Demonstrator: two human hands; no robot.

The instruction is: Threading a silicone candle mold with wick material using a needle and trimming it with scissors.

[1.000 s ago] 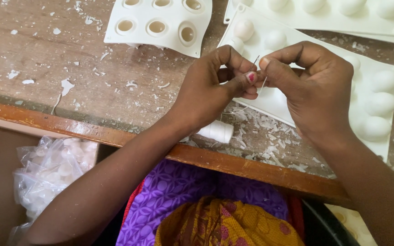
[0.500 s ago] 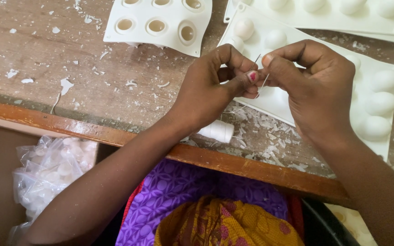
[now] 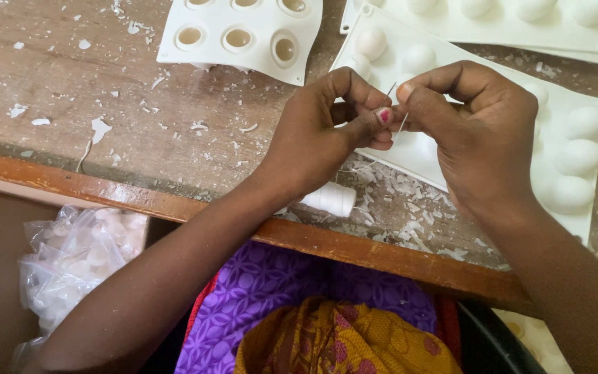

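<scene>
My left hand [image 3: 327, 131] and my right hand [image 3: 475, 131] meet above a worn wooden table [image 3: 105, 90], fingertips pinched together. Between them is a thin metal needle [image 3: 389, 93] and a fine white thread [image 3: 401, 125]. The left thumb and forefinger pinch the needle; the right thumb and forefinger pinch the thread end beside it. A white spool of thread [image 3: 332, 199] lies on the table just below my left wrist. Under my right hand lies a white mould tray [image 3: 576, 156] with rounded domes.
A second white mould [image 3: 243, 34] with round cavities lies at the back centre, another domed tray [image 3: 520, 21] at the top right. White flakes litter the table. A clear bag of white pieces [image 3: 70, 256] hangs below the table edge at left.
</scene>
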